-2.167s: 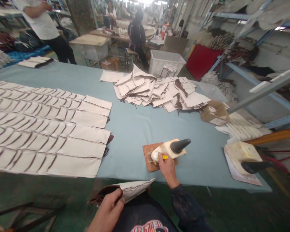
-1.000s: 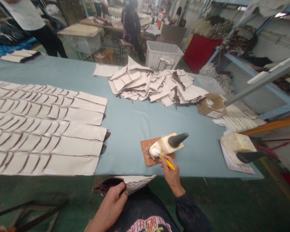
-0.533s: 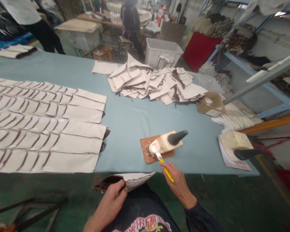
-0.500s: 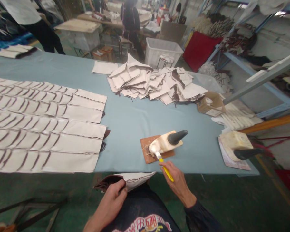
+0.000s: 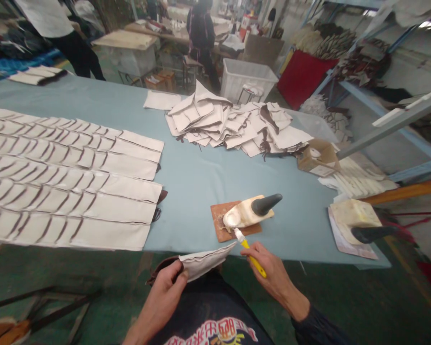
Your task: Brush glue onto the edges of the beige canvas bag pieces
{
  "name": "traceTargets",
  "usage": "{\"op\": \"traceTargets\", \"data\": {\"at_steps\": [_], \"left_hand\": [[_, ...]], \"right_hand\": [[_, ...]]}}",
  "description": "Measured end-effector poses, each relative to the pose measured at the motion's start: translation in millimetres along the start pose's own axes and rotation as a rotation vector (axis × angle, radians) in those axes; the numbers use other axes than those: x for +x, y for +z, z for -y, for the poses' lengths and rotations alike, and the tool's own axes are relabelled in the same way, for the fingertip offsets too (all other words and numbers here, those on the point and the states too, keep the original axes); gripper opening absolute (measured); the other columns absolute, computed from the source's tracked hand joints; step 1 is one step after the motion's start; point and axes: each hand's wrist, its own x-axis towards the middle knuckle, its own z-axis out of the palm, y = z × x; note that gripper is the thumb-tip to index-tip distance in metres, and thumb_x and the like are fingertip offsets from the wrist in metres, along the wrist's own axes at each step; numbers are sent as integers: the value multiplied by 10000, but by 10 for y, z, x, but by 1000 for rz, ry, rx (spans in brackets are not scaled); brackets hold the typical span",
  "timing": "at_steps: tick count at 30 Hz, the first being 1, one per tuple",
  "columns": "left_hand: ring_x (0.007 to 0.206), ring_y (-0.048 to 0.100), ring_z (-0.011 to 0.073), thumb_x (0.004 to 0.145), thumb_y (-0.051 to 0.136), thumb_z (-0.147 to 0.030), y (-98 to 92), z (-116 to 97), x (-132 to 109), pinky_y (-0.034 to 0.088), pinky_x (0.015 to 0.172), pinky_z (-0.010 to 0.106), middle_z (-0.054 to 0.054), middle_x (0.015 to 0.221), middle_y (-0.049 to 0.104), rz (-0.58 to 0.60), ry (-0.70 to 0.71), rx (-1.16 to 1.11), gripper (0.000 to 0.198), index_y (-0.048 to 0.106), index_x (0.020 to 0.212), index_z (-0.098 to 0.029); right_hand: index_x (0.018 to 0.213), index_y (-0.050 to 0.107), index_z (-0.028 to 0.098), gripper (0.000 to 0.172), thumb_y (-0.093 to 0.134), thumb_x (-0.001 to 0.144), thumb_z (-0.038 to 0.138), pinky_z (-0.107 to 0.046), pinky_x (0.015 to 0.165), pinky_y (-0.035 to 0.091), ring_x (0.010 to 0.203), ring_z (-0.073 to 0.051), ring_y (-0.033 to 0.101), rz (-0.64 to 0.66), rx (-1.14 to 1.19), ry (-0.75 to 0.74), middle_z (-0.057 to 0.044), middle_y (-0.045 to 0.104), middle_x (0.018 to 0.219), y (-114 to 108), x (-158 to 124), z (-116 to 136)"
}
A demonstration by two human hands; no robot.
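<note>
My left hand (image 5: 168, 285) is closed on a folded piece of off-white and brown fabric (image 5: 206, 263), held just off the table's front edge. In my right hand (image 5: 269, 268) is a brush with a yellow handle (image 5: 253, 258). Its white-coated tip is beside the mouth of a cream plastic container (image 5: 242, 213), which lies on its side with white paste at the opening. A dark grey handle or spout (image 5: 267, 204) sticks out from the container's far end. Under it lies a brown board (image 5: 219, 234), smeared with residue.
Overlapping rows of off-white pieces with brown edges (image 5: 68, 191) cover the table's left. A loose heap of similar pieces (image 5: 233, 122) lies at the back, beside a small cardboard box (image 5: 318, 158). A second container (image 5: 355, 218) stands at the right edge. Two people are beyond the table.
The brush has drawn back slightly from the container's mouth, down and right. My left hand has raised and turned the fabric piece, showing more of its pale side. The view has shifted slightly.
</note>
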Motion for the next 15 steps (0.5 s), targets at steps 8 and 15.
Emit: {"op": "traceTargets", "data": {"at_steps": [8, 15], "left_hand": [[998, 714, 275, 907, 581, -330, 28, -242, -108, 537, 978, 370, 106, 1095, 799, -85, 19, -146, 324, 791, 1080, -153], [871, 717, 230, 929, 561, -319, 6, -355, -224, 562, 869, 327, 89, 1008, 799, -139, 17, -230, 356, 763, 1153, -130]], "right_hand": [[958, 750, 238, 280, 624, 986, 487, -240, 575, 544, 622, -175, 657, -395, 412, 205, -19, 696, 733, -481, 87, 747], [838, 698, 218, 346, 668, 965, 539, -252, 529, 479, 505, -142, 537, -403, 781, 274, 23, 584, 562, -456, 241, 1462]]}}
